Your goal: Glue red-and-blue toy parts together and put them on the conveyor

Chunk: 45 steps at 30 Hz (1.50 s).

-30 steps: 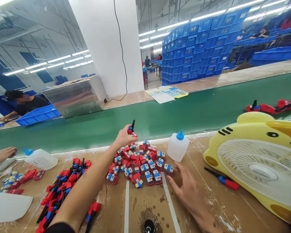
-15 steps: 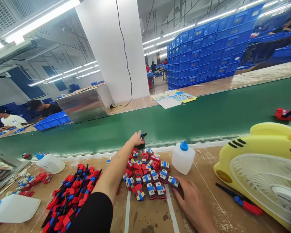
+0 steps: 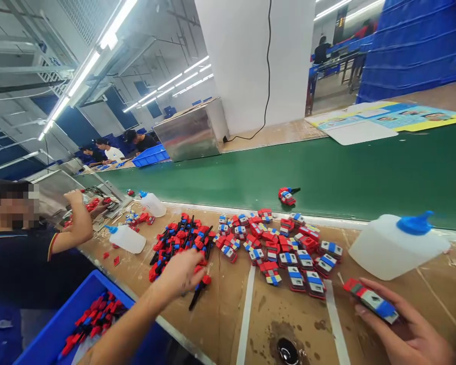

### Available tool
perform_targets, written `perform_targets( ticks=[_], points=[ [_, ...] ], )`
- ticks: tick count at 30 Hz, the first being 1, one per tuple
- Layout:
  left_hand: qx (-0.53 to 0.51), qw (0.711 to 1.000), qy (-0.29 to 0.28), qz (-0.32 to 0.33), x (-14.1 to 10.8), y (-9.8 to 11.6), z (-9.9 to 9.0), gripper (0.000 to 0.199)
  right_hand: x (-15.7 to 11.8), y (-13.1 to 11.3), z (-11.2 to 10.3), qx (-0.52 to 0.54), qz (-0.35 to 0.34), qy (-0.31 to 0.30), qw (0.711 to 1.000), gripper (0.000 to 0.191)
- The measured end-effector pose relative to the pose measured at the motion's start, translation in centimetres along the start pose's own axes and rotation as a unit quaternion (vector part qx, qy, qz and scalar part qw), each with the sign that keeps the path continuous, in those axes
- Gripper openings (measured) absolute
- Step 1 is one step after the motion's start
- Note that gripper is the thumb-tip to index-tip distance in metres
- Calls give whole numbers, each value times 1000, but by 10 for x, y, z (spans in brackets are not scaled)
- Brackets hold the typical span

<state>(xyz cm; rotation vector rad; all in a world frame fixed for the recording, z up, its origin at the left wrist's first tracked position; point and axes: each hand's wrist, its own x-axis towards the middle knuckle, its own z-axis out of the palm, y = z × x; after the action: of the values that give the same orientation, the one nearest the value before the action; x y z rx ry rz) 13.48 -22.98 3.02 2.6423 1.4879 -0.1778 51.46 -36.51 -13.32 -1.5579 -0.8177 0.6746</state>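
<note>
The right hand (image 3: 412, 327), at the near right, grips a red, white and blue block (image 3: 374, 300) between thumb and fingers, its red end directed to the left and its blue-banded face upward. The left hand (image 3: 182, 274) is positioned at the near edge of a heap of red, black and blue pieces (image 3: 180, 238); its fingers are parted and bent, nothing is seen held between them, and contact with the heap cannot be determined. A loose piece with a black rod (image 3: 199, 293) lies just beside this hand, on the near side of the heap. Similar blocks (image 3: 279, 243) form a cluster on the brown bench (image 3: 220, 324), centrally, to the right of the heap. A white bottle with a blue cap (image 3: 391, 248) stands upright beyond the gripped block. On the green belt (image 3: 235, 177), beyond the cluster, rests a single red assembly (image 3: 287, 196), its black rod directed to the right. A dark round fitting (image 3: 288, 351) is set in the bench at the near centre. At the near left, a blue crate (image 3: 45, 337) contains further red and black pieces; beyond it, a co-worker (image 3: 15, 253) has one arm raised.
</note>
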Motion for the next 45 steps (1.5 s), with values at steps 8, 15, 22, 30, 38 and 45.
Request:
perform_targets(
  ticks=[8,15,22,30,38,45],
  points=[
    [64,995,-69,25,-32,8,76,27,-17,-40,14,226,116,-40,967,59],
    [99,989,-95,52,-35,19,79,51,-64,-51,16,400,154,-105,897,46],
    [85,973,-120,180,-38,43,88,60,-92,-60,25,442,183,-47,877,33],
    [-33,996,15,85,-54,44,101,39,-109,-54,7,328,200,-133,913,60],
    [-28,998,-48,-19,-36,53,86,26,-121,-50,13,268,125,-158,942,65],
    [-262,960,0,101,-38,55,56,37,-122,-55,13,290,164,-154,930,74]
  ],
)
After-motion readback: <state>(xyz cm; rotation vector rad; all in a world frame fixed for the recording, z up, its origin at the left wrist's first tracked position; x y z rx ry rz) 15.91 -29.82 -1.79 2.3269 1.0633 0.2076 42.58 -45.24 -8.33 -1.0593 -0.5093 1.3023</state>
